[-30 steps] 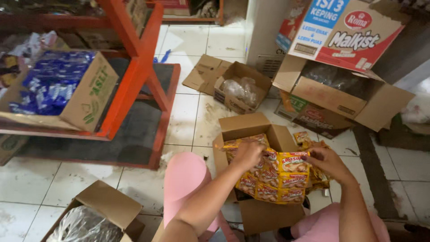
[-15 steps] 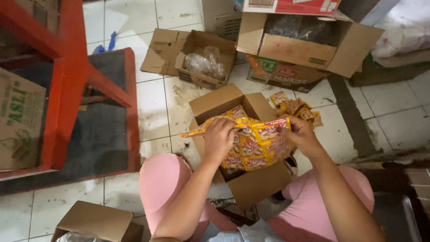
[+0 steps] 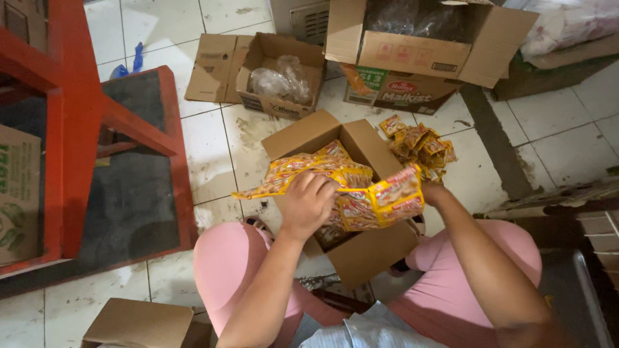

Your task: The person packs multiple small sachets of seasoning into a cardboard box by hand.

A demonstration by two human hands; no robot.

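Our left hand (image 3: 308, 203) and right hand (image 3: 433, 192) now grip the sachet strips (image 3: 361, 193) lifted higher over the open box (image 3: 361, 254).

Yellow-and-red printed sachets (image 3: 361, 193), plain brown box (image 3: 361, 254), pink trousers (image 3: 225, 270), red-orange rack (image 3: 77, 122).

Right hand (image 3: 433, 192) mostly hidden behind the sachet strip (image 3: 361, 193); fingers not visible, grip impossible to judge. Left hand (image 3: 307, 205) seen from the back only, fingertips buried among the sachets, and the box (image 3: 361, 254) contents largely covered by strip and hands. Rack (image 3: 77, 129) cut by the left and top edges, carton (image 3: 138, 323) by the bottom edge, big box (image 3: 412, 48) by the top edge, its dark contents too dim to identify.
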